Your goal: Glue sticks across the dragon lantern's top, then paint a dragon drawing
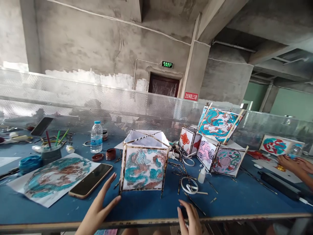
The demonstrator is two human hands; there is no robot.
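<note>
Dragon-painted lantern (pixel 144 169), standing upright on the blue table (pixel 234 202) between and beyond the wearer's two hands. Left hand (pixel 99 209): fingers spread, grasping nothing, tips beside the lantern's near left leg; whether they touch it cannot be told. Right hand (pixel 190 220): empty, fingers loosely curved, at the table's front edge, apart from the lantern. Beyond the left hand lie a dark-screened phone (pixel 91 181) and a painted sheet (pixel 58 178), the phone overlapping the sheet's right edge; farther back stands a water bottle (pixel 96 138). Beyond the right hand lies a white coil (pixel 182 185), with a small glue bottle (pixel 201 175) just behind it. Farther right, a teal dragon lantern (pixel 218 124) rests tilted above other decorated boxes (pixel 231 161). At far right, another person's hands (pixel 294 164) reach over the table.
</note>
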